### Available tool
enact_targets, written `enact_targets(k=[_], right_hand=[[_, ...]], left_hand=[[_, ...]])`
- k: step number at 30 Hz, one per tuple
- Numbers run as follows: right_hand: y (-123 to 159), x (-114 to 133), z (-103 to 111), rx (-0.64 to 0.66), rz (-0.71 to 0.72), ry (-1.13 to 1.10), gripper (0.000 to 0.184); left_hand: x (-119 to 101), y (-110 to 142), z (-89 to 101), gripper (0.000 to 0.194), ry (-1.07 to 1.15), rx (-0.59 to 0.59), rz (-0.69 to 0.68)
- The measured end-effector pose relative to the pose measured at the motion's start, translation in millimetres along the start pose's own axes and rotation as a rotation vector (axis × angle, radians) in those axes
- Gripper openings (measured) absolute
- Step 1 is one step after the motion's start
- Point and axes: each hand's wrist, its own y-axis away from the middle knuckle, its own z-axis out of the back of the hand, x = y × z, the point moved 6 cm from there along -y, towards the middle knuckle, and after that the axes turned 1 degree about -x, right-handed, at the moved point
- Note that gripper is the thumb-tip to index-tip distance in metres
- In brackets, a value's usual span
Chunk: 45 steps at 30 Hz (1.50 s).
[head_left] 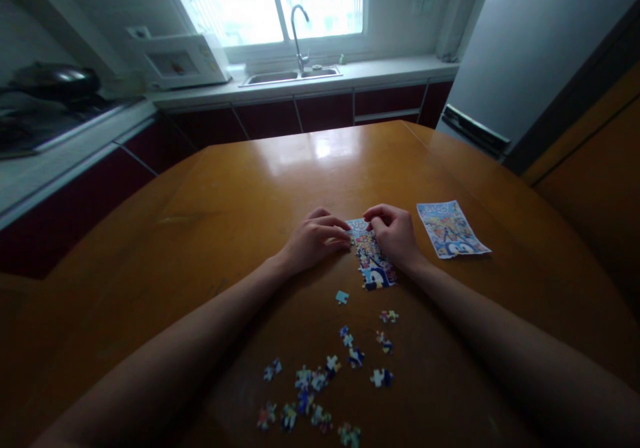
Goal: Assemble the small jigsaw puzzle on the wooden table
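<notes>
Partly joined jigsaw puzzle on a brown wooden table, seen from above; the puzzle lies right of the centre of the frame, between the two hands, with a lettered strip at its top, a crowded band of small figures in the middle and part of a blue dog's face at the bottom; its lower edge looks straight and finished, whereas its left edge is ragged with knobs and notches; part of its right side is hidden by the right hand. The left hand lies with fingers loosely bent, their tips at the upper left edge of the puzzle; the right hand is curled over the upper right, thumb and forefinger close together; whether either grasps a piece cannot be told. A printed sheet, right of centre in the frame, shows a similar picture whole; set against it, the joined part appears to lack its left portion, so the work is judged well begun but unfinished. Left to place are the loose pieces, mostly gathered at the bottom centre of the frame, with a few nearer the puzzle; a pale blue piece lies apart, just below its lower left corner.
</notes>
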Motion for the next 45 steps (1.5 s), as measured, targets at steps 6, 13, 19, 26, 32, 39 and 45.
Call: enact_targets(k=[6, 13, 19, 26, 32, 39, 45], right_hand=[[-0.2, 4.5, 1.2, 0.000, 0.022, 0.025, 0.020], [-0.1, 5.0, 1.0, 0.000, 0.013, 0.027, 0.021], [0.0, 6.2, 0.4, 0.005, 0.013, 0.033, 0.021], [0.5, 7.3, 0.6, 0.004, 0.020, 0.041, 0.021], [0.5, 6.4, 0.6, 0.011, 0.019, 0.041, 0.021], [0.4, 8.5, 0.8, 0.009, 0.025, 0.042, 0.021], [0.4, 9.8, 1.1, 0.011, 0.020, 0.051, 0.021]], left_hand=[[-1.2, 0.0, -0.5, 0.015, -0.046, 0.021, -0.007], [-0.8, 1.2, -0.1, 0.010, -0.080, 0.006, 0.009], [0.3, 1.2, -1.3, 0.011, -0.090, 0.009, 0.005], [1.4, 1.8, -2.5, 0.013, -0.101, 0.010, -0.003], [0.3, 1.3, -1.9, 0.014, -0.099, 0.025, 0.003], [0.0, 2.1, 0.5, 0.014, -0.093, 0.003, -0.006], [-5.9, 1.4, 0.5, 0.012, -0.100, 0.039, -0.014]])
